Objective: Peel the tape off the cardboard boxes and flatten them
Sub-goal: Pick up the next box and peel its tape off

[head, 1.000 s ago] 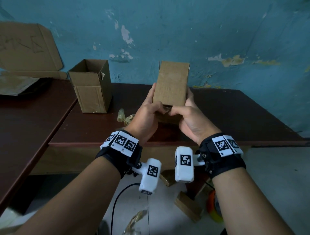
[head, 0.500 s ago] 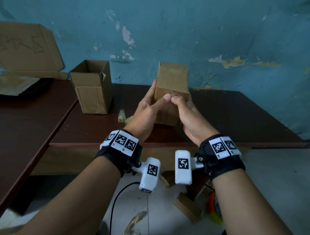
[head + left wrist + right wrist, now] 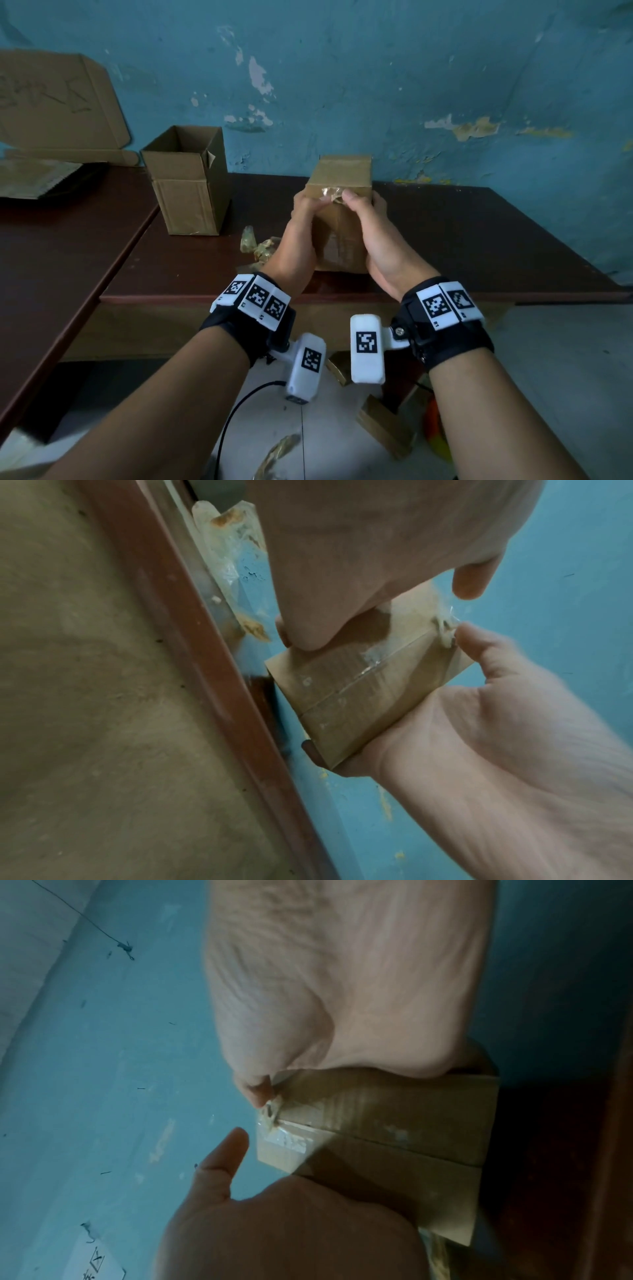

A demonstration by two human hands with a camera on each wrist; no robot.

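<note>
A small closed cardboard box point(image 3: 337, 173) is held just above the brown table point(image 3: 479, 240), with both hands wrapped round its sides. My left hand point(image 3: 303, 222) grips its left side and my right hand point(image 3: 375, 226) its right side. A crumpled curl of clear tape point(image 3: 330, 195) stands up at the box's top near edge, between my two thumbs. In the right wrist view my right thumb touches the tape curl point(image 3: 268, 1115) while the left thumb stands off the box point(image 3: 394, 1118). The taped seam runs along the box point(image 3: 359, 691) in the left wrist view.
An open-topped cardboard box point(image 3: 188, 181) stands at the table's back left. Crumpled tape scraps point(image 3: 257, 246) lie beside my left hand. Flattened cardboard point(image 3: 51, 102) leans on the wall over a second table point(image 3: 51, 267). Wood blocks point(image 3: 383, 428) lie on the floor.
The box has been turned and lowered toward the table. Both thumbs moved up to its top near edge, where a curl of tape now stands loose.
</note>
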